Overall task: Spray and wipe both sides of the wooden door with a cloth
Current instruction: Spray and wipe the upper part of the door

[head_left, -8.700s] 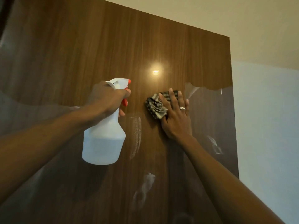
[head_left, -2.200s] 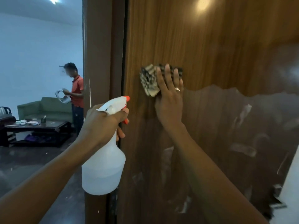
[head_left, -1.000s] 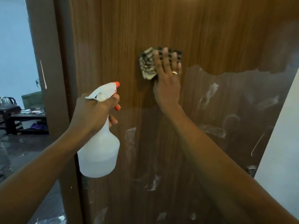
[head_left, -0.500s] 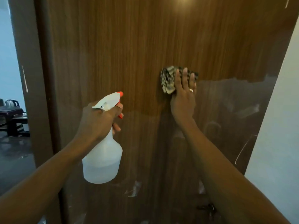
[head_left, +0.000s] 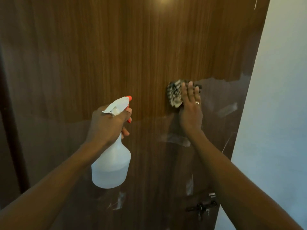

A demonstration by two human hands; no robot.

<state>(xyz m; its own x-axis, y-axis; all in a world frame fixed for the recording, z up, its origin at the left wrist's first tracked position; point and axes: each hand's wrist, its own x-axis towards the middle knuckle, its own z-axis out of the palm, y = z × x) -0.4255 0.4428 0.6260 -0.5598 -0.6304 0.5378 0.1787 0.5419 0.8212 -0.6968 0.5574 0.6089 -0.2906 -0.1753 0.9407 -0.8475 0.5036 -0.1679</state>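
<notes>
The wooden door (head_left: 132,47) fills most of the view, its grain running up and down, with a lamp's glare at the top edge. Its lower part is duller and greyer, under what looks like a clear film with a ragged upper border and pale smears. A crumpled checked cloth (head_left: 174,95) lies against the door right of centre, at that border. The right hand (head_left: 191,112) presses it flat to the wood, fingers straight and close together, a ring (head_left: 197,102) on one finger. To the left and lower, just off the door face, the left hand (head_left: 108,125) grips the neck of a white spray bottle (head_left: 111,166), fingers curled round it at the orange trigger (head_left: 128,120), orange nozzle (head_left: 129,97) towards the door. A dark door handle (head_left: 202,206) sits low near the right edge. A pale wall (head_left: 274,113) stands beyond that edge.
</notes>
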